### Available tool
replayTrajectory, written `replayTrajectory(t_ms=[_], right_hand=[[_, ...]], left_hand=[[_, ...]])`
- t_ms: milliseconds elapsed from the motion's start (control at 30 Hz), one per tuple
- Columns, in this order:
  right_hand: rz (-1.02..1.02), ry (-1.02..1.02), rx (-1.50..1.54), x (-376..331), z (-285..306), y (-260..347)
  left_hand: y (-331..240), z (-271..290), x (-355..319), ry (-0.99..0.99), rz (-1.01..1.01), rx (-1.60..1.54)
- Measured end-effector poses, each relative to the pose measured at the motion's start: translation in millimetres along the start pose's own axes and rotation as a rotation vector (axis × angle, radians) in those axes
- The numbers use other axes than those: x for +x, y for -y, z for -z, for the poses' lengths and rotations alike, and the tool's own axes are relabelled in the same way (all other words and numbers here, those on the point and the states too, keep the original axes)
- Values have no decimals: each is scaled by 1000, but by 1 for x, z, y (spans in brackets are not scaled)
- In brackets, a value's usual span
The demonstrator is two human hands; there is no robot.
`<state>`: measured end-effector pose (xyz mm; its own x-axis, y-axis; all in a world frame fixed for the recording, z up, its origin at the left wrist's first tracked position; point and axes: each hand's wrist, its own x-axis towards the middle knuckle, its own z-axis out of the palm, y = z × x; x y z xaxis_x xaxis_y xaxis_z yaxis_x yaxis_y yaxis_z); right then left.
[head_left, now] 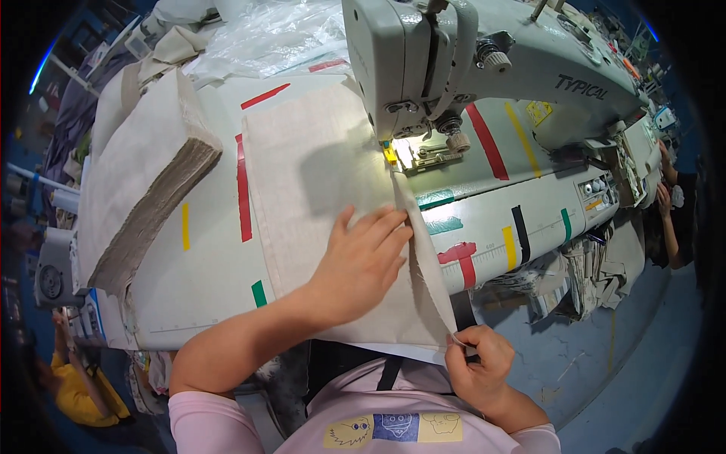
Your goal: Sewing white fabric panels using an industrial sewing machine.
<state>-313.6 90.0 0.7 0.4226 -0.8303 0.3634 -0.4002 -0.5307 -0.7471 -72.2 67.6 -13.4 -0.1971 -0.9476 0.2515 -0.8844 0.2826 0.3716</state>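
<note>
A seam is being fed: the left hand [361, 261] lies flat on the beige fabric panel [318, 174] under the sewing machine's presser foot [392, 155], the right hand [473, 363] pinching its near corner.

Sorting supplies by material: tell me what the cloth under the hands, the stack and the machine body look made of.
Cloth: beige woven fabric, matte, with a faint weave grain; maybe linen or canvas. Stack: seemingly the same fabric, its layered edges showing. Machine body: probably painted metal, smooth pale grey with a soft sheen.
</note>
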Motion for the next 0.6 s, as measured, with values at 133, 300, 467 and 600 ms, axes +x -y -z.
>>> replayTrajectory(t_ms=[133, 300, 467, 600], right_hand=[[45, 5, 12, 9, -6, -4], [53, -23, -7, 30, -15, -9], [84, -25, -14, 55, -28, -14], [159, -15, -34, 75, -39, -17]], left_hand=[[9, 2, 3, -28, -80, 38], [20, 5, 9, 20, -114, -24], [13, 7, 6, -22, -108, -86], [43, 17, 20, 49, -227, -73]])
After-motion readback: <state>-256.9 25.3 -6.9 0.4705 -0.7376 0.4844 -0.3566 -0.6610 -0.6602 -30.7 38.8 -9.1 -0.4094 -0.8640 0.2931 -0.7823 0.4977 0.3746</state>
